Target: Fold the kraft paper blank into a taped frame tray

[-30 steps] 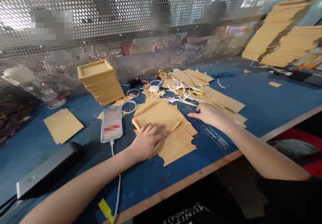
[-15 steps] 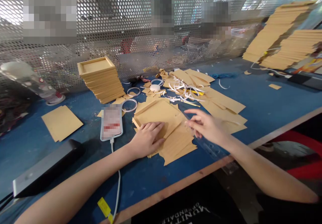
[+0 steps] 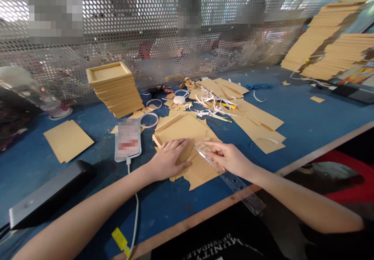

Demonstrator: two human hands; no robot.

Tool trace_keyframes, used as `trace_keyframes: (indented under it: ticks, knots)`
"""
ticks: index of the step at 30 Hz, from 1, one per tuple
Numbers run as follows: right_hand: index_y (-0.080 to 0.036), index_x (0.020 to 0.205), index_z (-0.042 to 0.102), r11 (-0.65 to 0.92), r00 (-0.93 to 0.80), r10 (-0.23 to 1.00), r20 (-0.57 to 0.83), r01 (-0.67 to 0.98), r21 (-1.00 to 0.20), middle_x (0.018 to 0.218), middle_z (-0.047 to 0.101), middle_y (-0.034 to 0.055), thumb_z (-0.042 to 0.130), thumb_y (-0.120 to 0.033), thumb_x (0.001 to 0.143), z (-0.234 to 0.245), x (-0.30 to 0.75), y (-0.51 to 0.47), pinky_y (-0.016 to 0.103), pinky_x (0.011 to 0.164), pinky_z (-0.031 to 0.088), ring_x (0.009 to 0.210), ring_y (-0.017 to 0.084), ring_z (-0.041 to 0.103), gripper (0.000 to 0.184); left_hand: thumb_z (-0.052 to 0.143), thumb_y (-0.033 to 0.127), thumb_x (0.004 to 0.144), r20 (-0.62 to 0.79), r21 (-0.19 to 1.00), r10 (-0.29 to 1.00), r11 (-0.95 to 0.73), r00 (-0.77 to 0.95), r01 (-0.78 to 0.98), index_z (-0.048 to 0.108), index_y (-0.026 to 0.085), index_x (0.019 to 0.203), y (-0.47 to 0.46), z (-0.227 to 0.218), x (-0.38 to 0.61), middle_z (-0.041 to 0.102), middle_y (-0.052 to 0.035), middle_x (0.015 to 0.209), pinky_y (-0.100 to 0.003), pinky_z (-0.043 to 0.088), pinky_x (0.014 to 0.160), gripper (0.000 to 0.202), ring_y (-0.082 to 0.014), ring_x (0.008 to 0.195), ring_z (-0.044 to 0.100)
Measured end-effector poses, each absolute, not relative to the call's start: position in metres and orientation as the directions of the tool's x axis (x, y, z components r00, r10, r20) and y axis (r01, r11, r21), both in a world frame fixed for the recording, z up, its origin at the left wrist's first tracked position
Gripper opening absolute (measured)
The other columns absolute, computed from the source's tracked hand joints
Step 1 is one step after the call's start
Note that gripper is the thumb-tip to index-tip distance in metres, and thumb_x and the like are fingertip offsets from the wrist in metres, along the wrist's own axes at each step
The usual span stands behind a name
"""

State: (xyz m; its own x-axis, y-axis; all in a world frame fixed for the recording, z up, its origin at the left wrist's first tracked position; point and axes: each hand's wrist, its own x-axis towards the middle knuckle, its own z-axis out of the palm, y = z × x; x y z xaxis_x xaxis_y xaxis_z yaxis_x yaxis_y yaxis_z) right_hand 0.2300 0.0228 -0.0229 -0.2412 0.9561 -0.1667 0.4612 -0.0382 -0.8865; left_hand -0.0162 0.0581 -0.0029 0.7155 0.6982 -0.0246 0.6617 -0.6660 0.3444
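Note:
My left hand [image 3: 172, 158] lies flat with fingers stretched over a sheet of brown kraft paper [image 3: 187, 129], whose left edges are folded up into a low rim. In my right hand [image 3: 228, 158] is a clear plastic ruler [image 3: 238, 184]. One end of the ruler rests over the paper's lower right part, and the other reaches past the table's front edge. My right fingers are closed around it, with the index finger pointing left along the paper. More brown sheets [image 3: 201, 176] lie beneath, fanned out unevenly.
A stack of folded paper trays [image 3: 117, 92] stands behind a phone [image 3: 127, 139] on a cable. White strips [image 3: 214, 106], tape rings [image 3: 149, 120] and paper sheets [image 3: 260, 123] lie behind my hands. A dark grey long box [image 3: 52, 193] sits left; tall brown stacks [image 3: 318, 38] stand far right.
My right hand has moved left and slightly down with the ruler, bringing the ruler's end over the paper. My left hand stays on the paper.

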Motion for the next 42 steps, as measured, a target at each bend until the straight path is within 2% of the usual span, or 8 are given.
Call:
trace_keyframes:
  ticks: [8,12,17,22,29,35,42]
  knots:
    - [-0.019,0.136,0.054,-0.029,-0.296,0.936,-0.191,0.476,-0.879,0.059,0.052,-0.0041,0.058,-0.042,0.086,-0.018,0.218,0.021,0.025,0.042,0.039,0.044,0.010,0.046,0.055,0.048,0.053,0.092,-0.002,0.357,0.689,-0.676,0.724,0.645,0.028,0.020,0.147,0.059,-0.006,-0.018,0.041,-0.0133,0.146,-0.046,0.032,0.107,0.067,-0.0292,0.131,0.041]
    - [-0.019,0.136,0.053,0.011,-0.343,0.920,-0.188,0.503,-0.864,0.059,0.047,-0.0050,0.056,-0.042,0.087,-0.017,0.215,0.020,0.025,0.043,0.038,0.045,0.010,0.044,0.054,0.049,0.054,0.091,-0.003,0.382,0.689,-0.669,0.725,0.638,0.027,0.019,0.147,0.061,-0.008,-0.018,0.041,-0.0139,0.146,-0.047,0.032,0.107,0.070,-0.0299,0.131,0.041]
    - [-0.021,0.136,0.054,0.073,-0.394,0.904,-0.167,0.528,-0.846,0.058,0.048,-0.0045,0.055,-0.043,0.089,-0.017,0.210,0.019,0.024,0.045,0.035,0.046,0.009,0.043,0.052,0.054,0.054,0.089,-0.006,0.410,0.687,-0.661,0.727,0.629,0.027,0.021,0.148,0.064,-0.010,-0.019,0.041,-0.0143,0.146,-0.048,0.032,0.108,0.073,-0.0305,0.132,0.040]
    - [-0.020,0.138,0.052,0.059,-0.415,0.882,-0.224,0.568,-0.821,0.056,0.048,-0.0040,0.053,-0.039,0.090,-0.011,0.205,0.018,0.024,0.043,0.030,0.046,0.009,0.039,0.052,0.057,0.059,0.085,-0.010,0.431,0.679,-0.660,0.735,0.615,0.027,0.021,0.148,0.068,-0.012,-0.020,0.041,-0.0152,0.145,-0.048,0.032,0.107,0.080,-0.0316,0.132,0.039]
    - [-0.023,0.136,0.055,0.111,-0.486,0.849,-0.207,0.547,-0.830,0.061,0.047,-0.0036,0.055,-0.040,0.089,-0.005,0.199,0.017,0.024,0.049,0.031,0.053,0.010,0.038,0.050,0.060,0.062,0.081,-0.021,0.451,0.692,-0.638,0.721,0.625,0.029,0.019,0.147,0.070,-0.013,-0.018,0.041,-0.0152,0.145,-0.046,0.032,0.107,0.085,-0.0317,0.132,0.040]
    - [-0.021,0.138,0.052,-0.007,-0.411,0.869,-0.275,0.546,-0.838,0.057,0.047,-0.0050,0.056,-0.040,0.089,-0.008,0.204,0.016,0.024,0.044,0.031,0.045,0.009,0.040,0.053,0.061,0.058,0.082,-0.057,0.469,0.689,-0.621,0.723,0.628,0.031,0.020,0.147,0.068,-0.007,-0.017,0.041,-0.0142,0.146,-0.045,0.030,0.110,0.081,-0.0307,0.133,0.038]
    - [-0.018,0.131,0.058,-0.018,-0.280,0.940,-0.194,0.526,-0.850,0.054,0.046,-0.0058,0.058,-0.039,0.086,-0.014,0.227,0.021,0.024,0.042,0.035,0.042,0.009,0.042,0.050,0.064,0.052,0.082,-0.047,0.484,0.690,-0.617,0.723,0.621,0.034,0.024,0.146,0.069,-0.007,-0.017,0.041,-0.0115,0.146,-0.047,0.031,0.109,0.076,-0.0311,0.132,0.039]
